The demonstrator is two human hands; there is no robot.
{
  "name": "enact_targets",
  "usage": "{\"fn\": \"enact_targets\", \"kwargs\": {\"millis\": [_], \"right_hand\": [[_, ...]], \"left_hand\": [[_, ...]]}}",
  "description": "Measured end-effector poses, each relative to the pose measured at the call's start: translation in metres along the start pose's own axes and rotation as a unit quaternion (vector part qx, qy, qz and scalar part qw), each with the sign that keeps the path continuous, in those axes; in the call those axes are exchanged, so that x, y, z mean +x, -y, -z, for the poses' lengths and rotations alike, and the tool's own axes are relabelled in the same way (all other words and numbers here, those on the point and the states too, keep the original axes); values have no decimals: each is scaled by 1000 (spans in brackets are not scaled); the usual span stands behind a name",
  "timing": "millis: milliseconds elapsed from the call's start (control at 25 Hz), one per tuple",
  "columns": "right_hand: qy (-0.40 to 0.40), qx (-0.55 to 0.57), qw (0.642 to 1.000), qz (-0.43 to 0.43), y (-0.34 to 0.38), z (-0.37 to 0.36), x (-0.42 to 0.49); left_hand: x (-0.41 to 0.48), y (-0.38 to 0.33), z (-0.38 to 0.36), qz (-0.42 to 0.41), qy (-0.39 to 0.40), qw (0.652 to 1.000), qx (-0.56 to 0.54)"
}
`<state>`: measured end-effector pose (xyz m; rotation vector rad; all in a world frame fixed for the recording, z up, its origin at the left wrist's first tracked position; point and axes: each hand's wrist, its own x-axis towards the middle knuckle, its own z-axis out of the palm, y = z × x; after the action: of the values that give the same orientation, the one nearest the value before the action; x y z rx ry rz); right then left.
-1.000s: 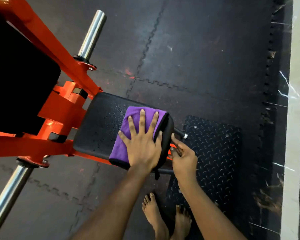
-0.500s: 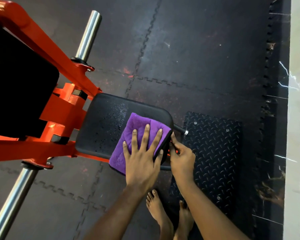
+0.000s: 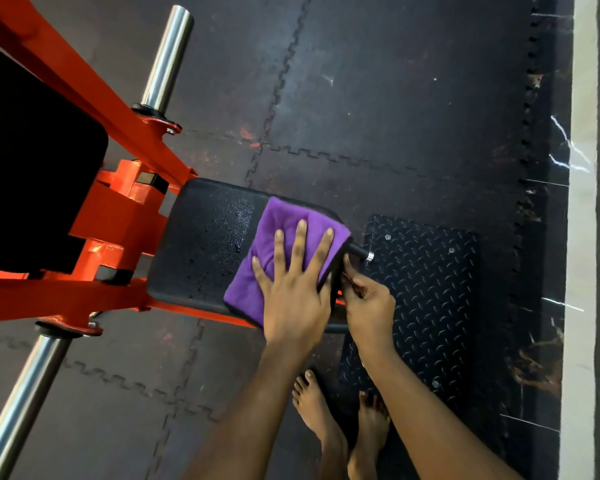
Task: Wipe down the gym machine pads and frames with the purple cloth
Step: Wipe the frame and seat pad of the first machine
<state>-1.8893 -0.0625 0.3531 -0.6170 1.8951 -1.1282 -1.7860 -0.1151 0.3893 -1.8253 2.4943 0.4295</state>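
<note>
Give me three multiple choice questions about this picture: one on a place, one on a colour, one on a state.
1. Where is the purple cloth? A on a shelf, B on the black seat pad, C in a bucket.
2. What colour is the machine frame? A blue, B orange, C green.
3. How is the left hand? A fisted, B lifted away, C flat, fingers spread.
Answers: B, the cloth lies on the pad's near end; B, orange beams flank the pad; C, the palm presses the cloth.

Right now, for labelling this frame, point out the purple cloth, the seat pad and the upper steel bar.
purple cloth [image 3: 245,295], head view, left part
seat pad [image 3: 201,251], head view, wet middle
upper steel bar [image 3: 168,53], head view, mid-shaft
</note>
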Motion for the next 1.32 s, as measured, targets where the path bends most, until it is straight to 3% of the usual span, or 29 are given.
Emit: {"fn": "enact_targets", "kwargs": {"millis": [160,440,640,760,960,1160,1320], "right_hand": [[0,-4,1000,3,1,-1,-1],[3,40,999,21,-1,0,3],[-12,13,1000,26,20,-4,8],[20,30,999,19,35,-26,25],[-16,80,995,55,26,-57,30],[-43,120,991,39,15,-60,33],[-68,36,996,34,23,-59,32]], "left_hand": [[-50,13,-6,-5,19,999,34],[60,4,0,52,4,998,-23],[24,15,-2,101,-46,993,-35],[-7,35,-2,136,-41,989,-40],[37,46,5,156,-59,986,-32],[44,24,2,33,-60,998,-1],[63,41,4,1,-61,998,0]]}}
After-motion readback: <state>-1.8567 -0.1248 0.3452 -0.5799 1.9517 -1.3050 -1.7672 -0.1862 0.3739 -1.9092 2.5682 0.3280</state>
